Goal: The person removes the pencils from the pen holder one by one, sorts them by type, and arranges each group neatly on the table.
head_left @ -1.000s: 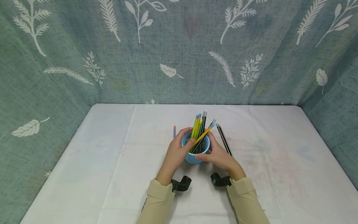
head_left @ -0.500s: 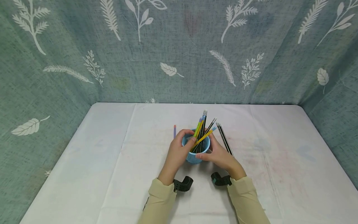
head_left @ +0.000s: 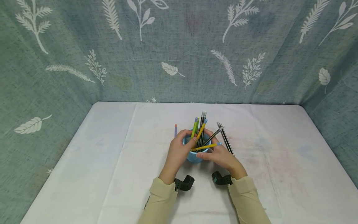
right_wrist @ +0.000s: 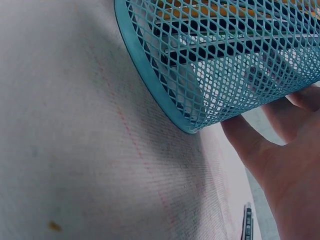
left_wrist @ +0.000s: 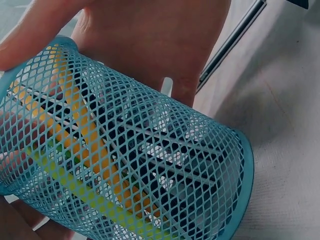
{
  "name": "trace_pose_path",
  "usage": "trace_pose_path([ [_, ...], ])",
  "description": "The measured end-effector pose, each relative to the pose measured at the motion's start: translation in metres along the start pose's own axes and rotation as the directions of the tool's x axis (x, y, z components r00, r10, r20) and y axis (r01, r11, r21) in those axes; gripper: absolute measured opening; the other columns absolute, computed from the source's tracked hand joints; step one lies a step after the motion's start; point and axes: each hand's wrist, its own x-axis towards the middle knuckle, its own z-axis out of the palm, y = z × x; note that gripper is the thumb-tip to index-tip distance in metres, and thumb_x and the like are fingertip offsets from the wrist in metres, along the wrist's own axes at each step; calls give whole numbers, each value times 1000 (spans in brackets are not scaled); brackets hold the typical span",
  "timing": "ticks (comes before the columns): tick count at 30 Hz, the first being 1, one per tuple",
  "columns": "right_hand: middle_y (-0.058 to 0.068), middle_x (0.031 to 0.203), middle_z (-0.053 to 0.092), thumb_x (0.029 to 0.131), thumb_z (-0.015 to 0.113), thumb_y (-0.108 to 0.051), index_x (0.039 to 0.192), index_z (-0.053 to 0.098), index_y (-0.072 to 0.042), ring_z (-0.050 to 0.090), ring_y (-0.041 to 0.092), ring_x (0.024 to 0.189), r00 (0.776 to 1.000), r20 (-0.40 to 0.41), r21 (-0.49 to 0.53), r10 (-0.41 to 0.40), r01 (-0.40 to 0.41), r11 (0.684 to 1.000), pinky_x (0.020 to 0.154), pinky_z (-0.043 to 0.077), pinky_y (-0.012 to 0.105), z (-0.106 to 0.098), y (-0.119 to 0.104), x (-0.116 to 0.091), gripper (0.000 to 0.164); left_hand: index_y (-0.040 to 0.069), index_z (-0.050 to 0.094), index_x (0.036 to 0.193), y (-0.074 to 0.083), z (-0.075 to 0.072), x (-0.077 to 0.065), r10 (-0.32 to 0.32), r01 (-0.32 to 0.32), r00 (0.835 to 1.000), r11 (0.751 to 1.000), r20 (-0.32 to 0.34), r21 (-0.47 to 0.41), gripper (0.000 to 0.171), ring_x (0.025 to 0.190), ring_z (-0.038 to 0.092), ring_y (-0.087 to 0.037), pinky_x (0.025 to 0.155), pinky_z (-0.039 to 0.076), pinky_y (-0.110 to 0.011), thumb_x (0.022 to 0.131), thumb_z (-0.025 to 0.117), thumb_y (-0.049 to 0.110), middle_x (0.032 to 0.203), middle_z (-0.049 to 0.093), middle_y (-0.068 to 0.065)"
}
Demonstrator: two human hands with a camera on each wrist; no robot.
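Several pencils stand in a light-blue mesh pencil cup, tilted in different directions. My left hand grips the cup's left side, its thumb reaching over the rim against the pencils. From the right, my right hand holds the cup, with the thumb at the front and fingers around the far side. A yellow pencil leans low across the rim toward my right hand. Green pencils and black pencils rise more steeply. Through the mesh, the left wrist view shows yellow, green and black pencil shafts.
Black pencils lie on the white tablecloth right of the cup. A purple pencil with an orange end lies behind my left hand. A leaf-patterned green curtain surrounds the table's back and sides.
The pencils have spread apart in the cup: one yellow pencil has dropped lower to the right, and a black one leans farther right. Both hands stay at the cup.
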Motion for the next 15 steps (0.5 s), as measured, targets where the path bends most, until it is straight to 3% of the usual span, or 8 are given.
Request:
trace_pose_path([
  [7,8,146,10,75,69,-40,137,8,-47,32,33,124,1000,-7,-11,-5,5,1000,94,32,50,1,5,2,86,24,64,96,-1,-1,0,43,-43,999,999,-9,21,19,111,45,-8,93,35,-43,87,55,38,107,56,14],
  [15,15,145,17,79,67,-32,140,1,-41,30,33,126,1000,14,12,21,-21,1000,95,32,49,0,-9,-2,90,29,64,103,-4,-8,0,121,-125,991,990,56,59,18,105,49,-6,89,40,-39,89,53,32,110,55,15],
])
